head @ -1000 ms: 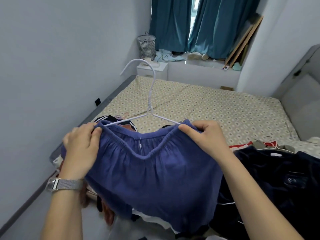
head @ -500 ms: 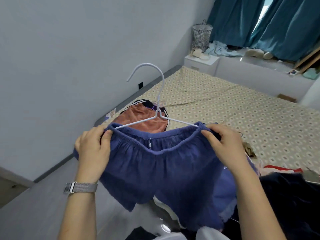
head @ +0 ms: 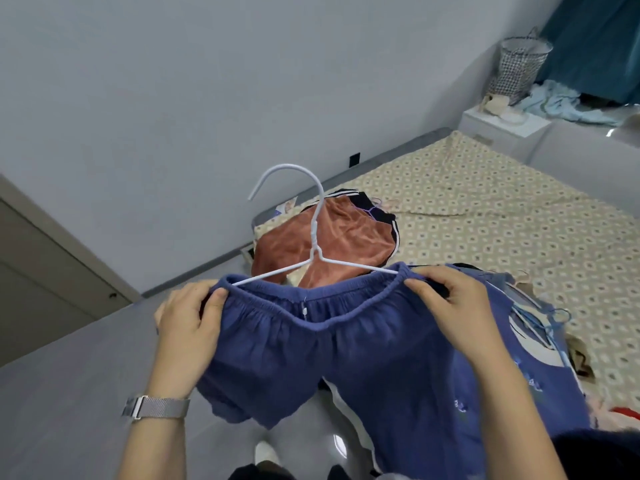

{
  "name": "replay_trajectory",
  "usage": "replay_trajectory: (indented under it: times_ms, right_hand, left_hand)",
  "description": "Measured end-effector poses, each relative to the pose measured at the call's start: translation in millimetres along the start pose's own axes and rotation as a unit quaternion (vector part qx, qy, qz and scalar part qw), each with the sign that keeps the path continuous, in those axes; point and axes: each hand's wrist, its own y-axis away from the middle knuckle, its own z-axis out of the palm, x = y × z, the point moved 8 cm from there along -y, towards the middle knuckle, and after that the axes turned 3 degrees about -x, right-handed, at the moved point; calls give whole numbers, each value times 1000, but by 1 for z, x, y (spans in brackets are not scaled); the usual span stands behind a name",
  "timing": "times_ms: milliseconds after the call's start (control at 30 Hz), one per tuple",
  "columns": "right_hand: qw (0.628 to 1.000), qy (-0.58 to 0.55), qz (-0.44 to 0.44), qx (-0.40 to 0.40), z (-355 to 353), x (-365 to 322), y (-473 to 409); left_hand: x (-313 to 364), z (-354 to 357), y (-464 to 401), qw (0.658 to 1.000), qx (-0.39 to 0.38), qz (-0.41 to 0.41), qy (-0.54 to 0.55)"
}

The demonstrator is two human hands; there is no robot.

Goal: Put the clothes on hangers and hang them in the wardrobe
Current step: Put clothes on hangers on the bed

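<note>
A pair of blue shorts (head: pixel 311 355) hangs on a white wire hanger (head: pixel 314 233), its elastic waistband stretched over both hanger ends. My left hand (head: pixel 188 327) grips the left end of the waistband, thumb on top. My right hand (head: pixel 453 306) grips the right end. The hook stands upright above the shorts, pointing left. The hanger's lower bar is hidden inside the fabric. On the bed behind lies a rust-orange garment (head: pixel 325 237) on a dark striped one.
A patterned bed (head: pixel 485 216) runs to the right, with more clothes (head: pixel 540 358) and a blue hanger heaped at its near edge. A grey wall is on the left, a door (head: pixel 45 271) lower left. A white nightstand (head: pixel 502 129) and mesh basket (head: pixel 519 64) stand far right.
The view has swung left and down, toward the wall and door. Both hands keep their grip on the waistband, and the shorts have lifted clear of the pile.
</note>
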Motion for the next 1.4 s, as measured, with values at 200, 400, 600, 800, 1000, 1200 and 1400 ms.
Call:
replay_trajectory:
  times_ms: [200,400,600,800,1000,1200,1400]
  right_hand:
    - [1000,13,4,-20,48,-12,-39]
    - [1000,3,12,-5,118,-32,-97]
    - [1000,18,-11,19,202,-70,-151]
    - [999,44,25,13,237,-66,-181]
    - [995,61,66,49,234,-38,-224]
    - [992,26,103,60,243,1,-298]
    - [994,30,88,48,254,12,-377]
  left_hand:
    - [-44,-9,-40,999,-21,-30,19]
    - [-103,-28,-118,998,-54,-22,37]
    - [-160,-75,-192,999,-48,-26,-1]
    - [-197,-61,-242,997,-72,-30,4]
    - [-196,-16,-310,993,-113,-14,12]
    - [-187,24,-382,990,-140,9,6]
    - [-187,44,-460,987,-161,9,2]
